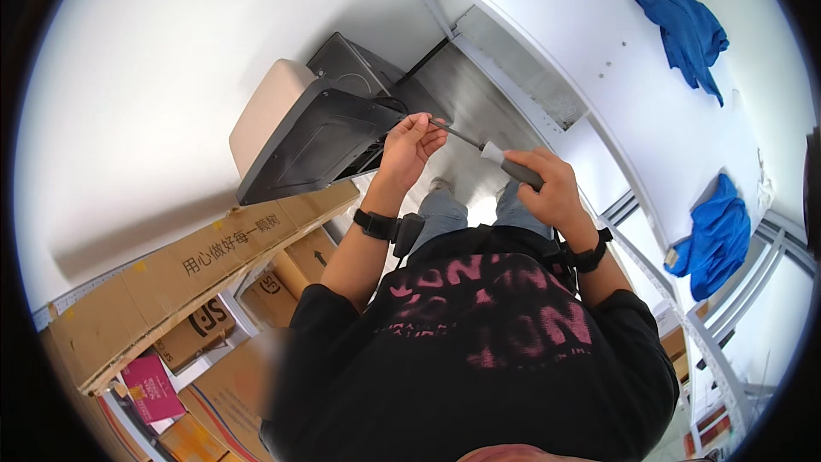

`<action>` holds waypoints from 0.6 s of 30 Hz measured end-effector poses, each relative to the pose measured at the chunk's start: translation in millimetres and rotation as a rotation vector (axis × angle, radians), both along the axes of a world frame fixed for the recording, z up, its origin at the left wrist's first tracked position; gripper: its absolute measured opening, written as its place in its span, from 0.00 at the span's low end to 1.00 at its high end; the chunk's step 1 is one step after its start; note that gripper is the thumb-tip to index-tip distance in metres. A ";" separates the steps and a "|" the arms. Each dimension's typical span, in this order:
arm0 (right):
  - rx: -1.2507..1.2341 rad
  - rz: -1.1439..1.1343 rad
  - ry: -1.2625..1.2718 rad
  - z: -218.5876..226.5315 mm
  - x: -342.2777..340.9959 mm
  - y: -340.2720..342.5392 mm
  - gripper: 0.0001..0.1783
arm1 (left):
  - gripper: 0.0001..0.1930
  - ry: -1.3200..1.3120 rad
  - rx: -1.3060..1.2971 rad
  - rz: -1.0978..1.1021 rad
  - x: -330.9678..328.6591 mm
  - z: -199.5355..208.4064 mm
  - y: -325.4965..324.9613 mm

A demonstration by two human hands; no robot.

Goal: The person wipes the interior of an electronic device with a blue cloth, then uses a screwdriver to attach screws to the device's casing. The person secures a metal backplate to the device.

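Observation:
My right hand point(549, 186) is wrapped round the grey-and-black handle of a screwdriver point(513, 164). Its dark shaft points up and to the left, and the tip ends at the fingers of my left hand point(412, 144). That hand's thumb and forefinger are pinched together by the tip; whatever is between them is too small to make out. Just left of the left hand stands a tilted chair-seat-like piece, with a black plastic underside point(321, 137) facing me and a beige cushion point(272, 107) behind it.
A black box-shaped object point(351, 64) stands behind the seat piece. A white tabletop point(564, 13) at right carries a blue cloth point(684, 30), another blue cloth point(714, 235) and several small screw-like bits. Cardboard boxes point(205, 278) and a magenta box point(154, 387) fill a shelf at lower left.

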State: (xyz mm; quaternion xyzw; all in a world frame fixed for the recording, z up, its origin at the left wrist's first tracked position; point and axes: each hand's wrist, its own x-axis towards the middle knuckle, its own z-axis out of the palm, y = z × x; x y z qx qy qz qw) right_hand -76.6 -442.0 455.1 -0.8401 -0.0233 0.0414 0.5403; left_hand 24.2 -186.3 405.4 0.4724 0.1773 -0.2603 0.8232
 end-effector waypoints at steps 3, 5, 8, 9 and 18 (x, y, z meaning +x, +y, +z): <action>-0.006 -0.009 -0.039 -18.9 -6.2 38.1 0.23 | 0.08 0.073 -0.065 0.011 -4.1 -12.8 35.4; 0.141 -0.083 -0.006 -42.2 -14.1 69.6 0.23 | 0.09 0.095 -0.037 -0.001 -4.5 -26.6 60.6; 0.347 -0.154 0.123 -78.7 -26.6 117.2 0.20 | 0.09 0.116 -0.015 -0.016 -1.1 -43.5 90.7; 0.440 -0.212 0.186 -88.7 -29.7 130.6 0.19 | 0.09 0.121 -0.011 -0.020 2.2 -49.2 97.8; 0.845 -0.472 0.344 -109.2 -26.8 212.0 0.18 | 0.08 0.175 -0.062 0.022 36.0 -65.9 109.2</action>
